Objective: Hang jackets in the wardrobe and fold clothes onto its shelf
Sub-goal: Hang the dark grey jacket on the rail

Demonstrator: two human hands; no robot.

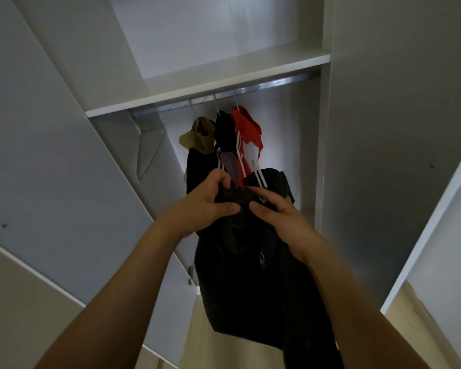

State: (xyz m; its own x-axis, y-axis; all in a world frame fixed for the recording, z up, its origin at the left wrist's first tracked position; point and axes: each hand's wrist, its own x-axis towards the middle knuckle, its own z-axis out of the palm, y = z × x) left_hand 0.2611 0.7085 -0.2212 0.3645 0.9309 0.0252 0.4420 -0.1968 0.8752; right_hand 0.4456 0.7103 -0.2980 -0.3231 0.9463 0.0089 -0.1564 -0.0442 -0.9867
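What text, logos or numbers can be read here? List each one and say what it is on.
Small pale print on the chest of the black jacket gripped by the left hand and right hand: too small and blurred to read.
White emblem on the red jacket on the rail: a shape, no legible letters.
Nothing else carries text.

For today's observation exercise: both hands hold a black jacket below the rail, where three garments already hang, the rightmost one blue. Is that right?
Not quite. The head view shows the rightmost garment is red with white stripes, not blue. The rest stands: the left hand and right hand grip the black jacket below the rail, where three garments hang.
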